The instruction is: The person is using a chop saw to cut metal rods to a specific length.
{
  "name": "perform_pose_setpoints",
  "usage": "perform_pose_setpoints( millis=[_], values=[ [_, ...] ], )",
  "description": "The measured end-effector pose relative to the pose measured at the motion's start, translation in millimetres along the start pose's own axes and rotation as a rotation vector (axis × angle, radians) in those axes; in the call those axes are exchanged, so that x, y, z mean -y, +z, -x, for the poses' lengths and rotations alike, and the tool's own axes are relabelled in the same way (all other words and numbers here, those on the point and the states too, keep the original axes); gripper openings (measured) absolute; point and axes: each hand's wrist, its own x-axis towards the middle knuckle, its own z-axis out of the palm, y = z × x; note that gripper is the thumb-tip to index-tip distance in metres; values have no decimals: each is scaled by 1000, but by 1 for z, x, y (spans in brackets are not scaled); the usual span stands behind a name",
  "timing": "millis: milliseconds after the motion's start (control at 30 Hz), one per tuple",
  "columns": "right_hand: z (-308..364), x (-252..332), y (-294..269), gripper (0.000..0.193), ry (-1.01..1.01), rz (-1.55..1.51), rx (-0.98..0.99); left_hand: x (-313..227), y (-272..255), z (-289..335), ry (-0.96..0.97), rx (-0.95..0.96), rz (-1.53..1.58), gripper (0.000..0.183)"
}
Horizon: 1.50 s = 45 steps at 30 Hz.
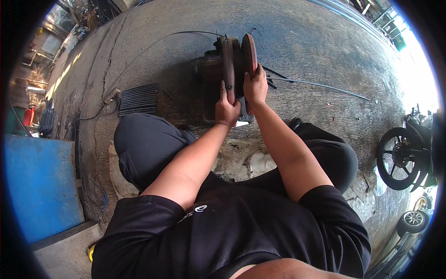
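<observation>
A dark, worn machine (211,69) stands on the floor between my knees, and looks like a cut-off saw or grinder. On it a narrow brown rounded guard (228,60) points away from me. My left hand (227,111) is closed around the near end of this guard, with a finger stretched along its left side. Just to the right, a reddish disc-shaped part (250,49) stands on edge, apart from the guard. My right hand (255,88) grips its near edge from the right. The machine's lower parts are shadowed and partly hidden by my hands.
A bundle of dark ribbed rods (138,100) lies left of the machine, near a cable. One thin rod (325,84) stretches to the right. A blue panel (42,181) stands at the left, and a motorcycle (402,149) at the right.
</observation>
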Motion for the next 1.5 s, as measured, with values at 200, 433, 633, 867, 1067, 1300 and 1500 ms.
perform_pose_setpoints(
  millis=[200, 433, 633, 867, 1067, 1300, 1500],
  values=[
    [0, 3, -2, 55, 25, 5, 12, 1, 0, -1, -11, 10, 24, 81],
    [0, 1, -1, 56, 27, -2, 10, 2, 1, -1, 18, -3, 24, 80],
    [0, -1, 0, 56, 13, -24, 8, 1, 1, 0, 44, -26, 25, 80],
    [0, 0, 0, 55, 26, -22, 10, 3, 2, -1, 20, -12, 10, 79],
    [0, 2, -1, 54, 17, -16, -3, 3, 2, 0, 27, -9, 17, 79],
    [0, 3, -3, 55, 27, -16, 8, 1, 1, 0, 12, -5, 32, 80],
    [0, 4, -4, 56, 41, -10, 14, 2, 1, 0, 9, 6, 56, 80]
  ],
)
